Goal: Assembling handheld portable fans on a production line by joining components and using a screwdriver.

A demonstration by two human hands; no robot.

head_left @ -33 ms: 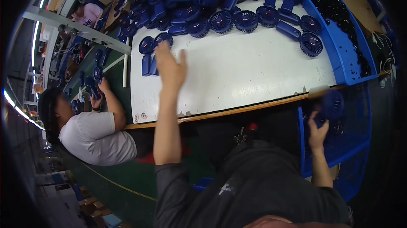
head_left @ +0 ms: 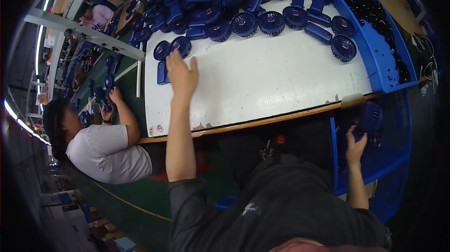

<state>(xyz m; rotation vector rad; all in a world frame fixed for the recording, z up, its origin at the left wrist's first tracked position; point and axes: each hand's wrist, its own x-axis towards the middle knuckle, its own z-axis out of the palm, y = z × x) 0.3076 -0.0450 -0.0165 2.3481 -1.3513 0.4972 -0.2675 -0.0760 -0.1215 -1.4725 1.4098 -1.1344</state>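
On the left part of the white tabletop, my left hand lies over the handle of a dark blue handheld fan. Its fingers are stretched out and the thumb stands apart; whether the palm touches the handle I cannot tell. Just left of it lies another handheld fan. At the lower right, my right hand grips a third handheld fan by its handle, over a blue crate. The held fan's handle is partly hidden in shadow.
Many more fans are heaped along the table's far side. A blue tray of small black parts stands at the right end. To the left, a co-worker in a white shirt handles fans. A metal frame rises beyond.
My left hand has shifted slightly left, covering the fan handle that showed beside it. My right hand, with its fan, has moved a little to the right over the crate.
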